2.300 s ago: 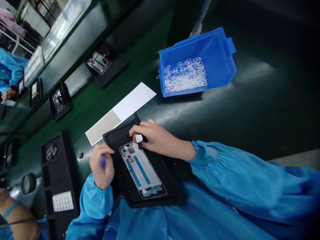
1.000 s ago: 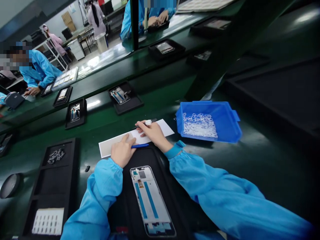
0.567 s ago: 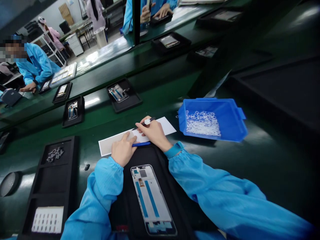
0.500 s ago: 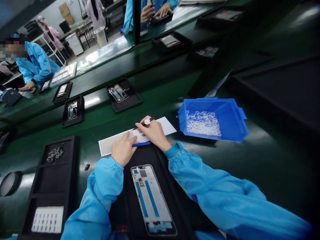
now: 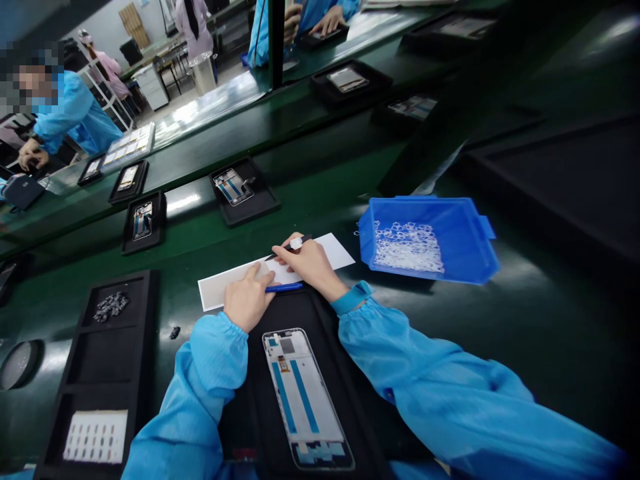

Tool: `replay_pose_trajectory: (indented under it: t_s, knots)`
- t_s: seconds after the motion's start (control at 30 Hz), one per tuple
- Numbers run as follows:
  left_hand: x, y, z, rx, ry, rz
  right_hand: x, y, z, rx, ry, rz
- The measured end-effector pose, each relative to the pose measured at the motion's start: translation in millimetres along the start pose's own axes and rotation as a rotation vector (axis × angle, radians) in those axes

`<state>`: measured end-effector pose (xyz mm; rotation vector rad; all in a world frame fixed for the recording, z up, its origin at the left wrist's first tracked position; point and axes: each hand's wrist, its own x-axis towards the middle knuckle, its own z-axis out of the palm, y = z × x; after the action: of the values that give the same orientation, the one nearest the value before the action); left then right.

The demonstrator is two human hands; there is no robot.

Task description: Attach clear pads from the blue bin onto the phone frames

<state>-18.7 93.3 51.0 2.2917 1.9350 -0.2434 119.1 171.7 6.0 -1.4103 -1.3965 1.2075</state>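
Note:
My left hand (image 5: 246, 300) rests flat-fingered on a long white paper strip (image 5: 220, 290) and holds a blue pen-like tool (image 5: 285, 287) under its fingers. My right hand (image 5: 309, 261) is closed on a thin black tool with a white tip (image 5: 295, 244), its point touching the strip. Just below my hands a phone frame (image 5: 305, 400) with blue strips lies in a black tray (image 5: 360, 427) at the bench's near edge.
A blue bin (image 5: 440, 227) of small white parts stands to the right. A black compartment tray (image 5: 100, 373) with dark bits and a white label sheet sits left. Several black trays with phone frames (image 5: 235, 187) ride the green conveyor. Other people in blue coats work beyond.
Both hands left the phone frame and went up onto the white strip. Over the last second they have stayed nearly still there.

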Motion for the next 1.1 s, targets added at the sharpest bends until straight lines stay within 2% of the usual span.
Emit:
replay_pose_trajectory:
  t_s: [0.47, 0.67, 0.77, 0.83, 0.9, 1.0, 1.03, 1.1]
  knots:
    - [-1.1, -1.6, -0.4, 0.005, 0.010, -0.004, 1.5, 1.5, -0.1, 0.080, -0.021, 0.031]
    - [-0.6, 0.0, -0.5, -0.006, 0.021, -0.004, 2.5, 0.2, -0.5, 0.238, -0.009, 0.014]
    - [0.1, -1.6, 0.7, -0.025, 0.034, -0.008, -3.1, -2.2, -8.0, 0.355, 0.058, -0.024]
    - [-1.6, -6.3, 1.0, -0.081, 0.052, -0.009, -15.2, -1.5, -18.3, 0.413, 0.109, -0.042]
    - [-6.8, -13.2, 0.6, -0.190, 0.130, -0.032, -36.3, 2.1, -30.9, 0.445, 0.132, -0.056]
    - [-20.4, -21.2, -0.3, -0.438, 0.275, -0.079, -79.7, 10.3, -46.4, 0.407, 0.073, -0.053]
    - [-25.4, -21.6, -0.4, -0.524, 0.259, -0.080, -94.4, 13.2, -49.0, 0.373, 0.038, -0.033]
    - [-33.9, -18.7, 0.4, -0.648, 0.120, -0.038, -118.6, 18.5, -49.7, 0.310, -0.024, 0.018]
